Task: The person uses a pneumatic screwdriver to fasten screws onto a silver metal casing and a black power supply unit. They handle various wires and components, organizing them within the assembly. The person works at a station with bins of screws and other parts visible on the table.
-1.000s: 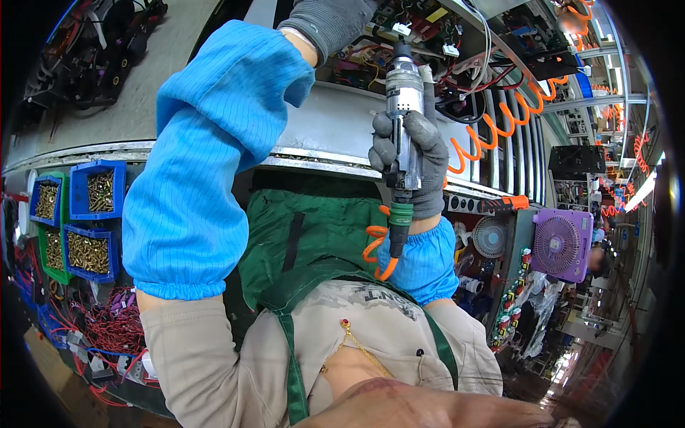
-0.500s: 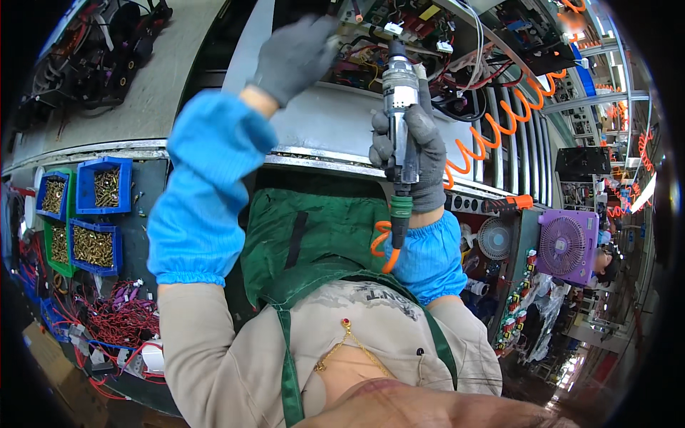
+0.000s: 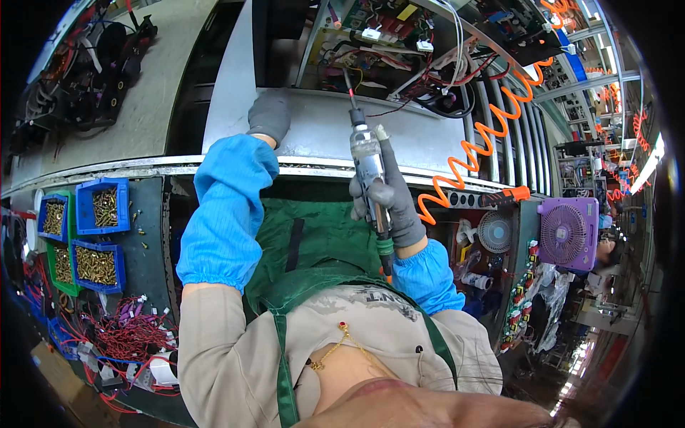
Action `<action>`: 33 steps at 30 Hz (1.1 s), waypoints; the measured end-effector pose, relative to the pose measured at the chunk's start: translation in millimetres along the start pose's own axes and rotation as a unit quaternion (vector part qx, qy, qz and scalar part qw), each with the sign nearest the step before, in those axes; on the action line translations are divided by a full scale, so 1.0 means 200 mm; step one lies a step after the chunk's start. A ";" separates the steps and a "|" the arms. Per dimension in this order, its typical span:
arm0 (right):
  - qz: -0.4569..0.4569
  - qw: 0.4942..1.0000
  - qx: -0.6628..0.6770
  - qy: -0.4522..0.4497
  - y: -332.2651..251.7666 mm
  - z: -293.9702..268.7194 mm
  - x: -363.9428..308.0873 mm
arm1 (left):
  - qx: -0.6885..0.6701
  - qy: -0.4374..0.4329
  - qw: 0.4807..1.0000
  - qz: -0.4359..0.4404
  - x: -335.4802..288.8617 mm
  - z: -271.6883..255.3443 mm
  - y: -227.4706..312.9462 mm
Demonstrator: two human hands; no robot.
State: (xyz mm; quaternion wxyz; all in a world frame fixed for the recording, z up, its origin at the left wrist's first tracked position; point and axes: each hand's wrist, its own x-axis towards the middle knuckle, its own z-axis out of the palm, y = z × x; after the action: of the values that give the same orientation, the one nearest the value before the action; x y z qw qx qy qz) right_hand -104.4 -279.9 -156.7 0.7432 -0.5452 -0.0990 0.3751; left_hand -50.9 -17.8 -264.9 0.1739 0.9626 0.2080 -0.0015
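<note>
My right hand (image 3: 399, 210), in a grey glove, is wrapped round a silver air screwdriver (image 3: 369, 162), one finger stretched along its body. The screwdriver's bit (image 3: 350, 93) points away from me, its tip overlapping the wiring inside an open metal chassis (image 3: 389, 68); whether it touches anything cannot be made out. My left hand (image 3: 270, 114), also gloved in grey, is at the left end of a pale metal panel (image 3: 335, 132), by the chassis's near left corner. Its fingers are curled in, and whatever they hold is hidden.
Blue and green bins (image 3: 96, 265) of brass-coloured screws stand at left, beside bundled red wires (image 3: 132, 328). An orange coiled air hose (image 3: 471, 160) stretches across the right side, above metal rollers (image 3: 524, 143). A purple fan (image 3: 569, 232) stands farther right.
My left hand has drawn back from the chassis interior, toward me and leftward. My right hand has shifted left and nearer me, tilting the screwdriver; its bit now shows against the wiring.
</note>
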 end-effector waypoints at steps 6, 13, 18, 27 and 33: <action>0.062 0.997 -0.043 -0.019 0.00 0.00 -0.07 | -0.862 -0.137 0.487 -0.008 -0.13 -0.08 0.18; 0.065 0.993 -0.103 -0.003 0.01 0.00 -0.09 | -0.886 -0.136 0.440 -0.046 -0.09 -0.06 0.21; 0.090 0.995 -0.004 -0.048 -0.02 -0.07 -0.12 | -0.805 -0.166 0.567 0.047 -0.10 -0.17 0.15; 0.090 0.986 0.095 -0.104 0.02 -0.15 -0.14 | -0.582 -0.168 0.789 0.104 -0.10 -0.39 0.17; 0.077 0.995 -0.042 -0.046 -0.04 -0.08 -0.14 | -0.565 -0.150 0.798 0.146 -0.08 -0.37 0.17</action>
State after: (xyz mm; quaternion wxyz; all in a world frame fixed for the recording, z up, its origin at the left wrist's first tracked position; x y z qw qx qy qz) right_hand -110.4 -311.3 -148.3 0.6834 -0.5637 -0.1068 0.4515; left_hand -56.7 -29.0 -181.6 0.7144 0.6998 0.0002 -0.0028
